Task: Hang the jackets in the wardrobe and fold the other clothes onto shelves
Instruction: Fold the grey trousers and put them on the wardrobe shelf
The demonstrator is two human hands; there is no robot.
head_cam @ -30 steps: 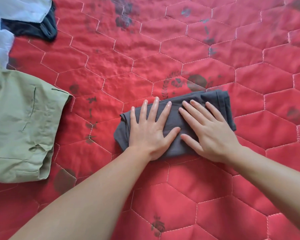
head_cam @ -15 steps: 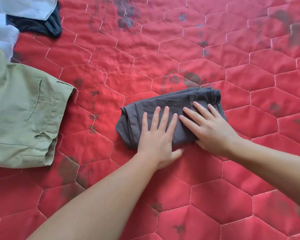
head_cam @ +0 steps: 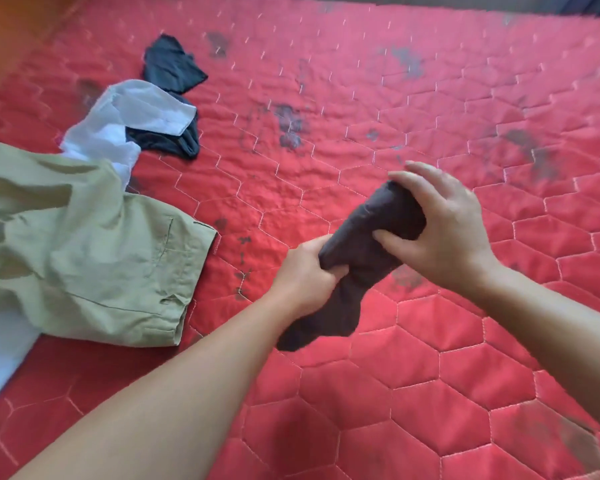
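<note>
Above the red quilt [head_cam: 430, 393] we hold the folded dark garment [head_cam: 368, 251] clear of the bed, its long axis running from seven o'clock up to one o'clock. Our right hand [head_cam: 444, 230] wraps the upper end; our left hand [head_cam: 305, 275] grips its middle, nearer us. The khaki trousers [head_cam: 84, 247] lie at nine o'clock, well apart
</note>
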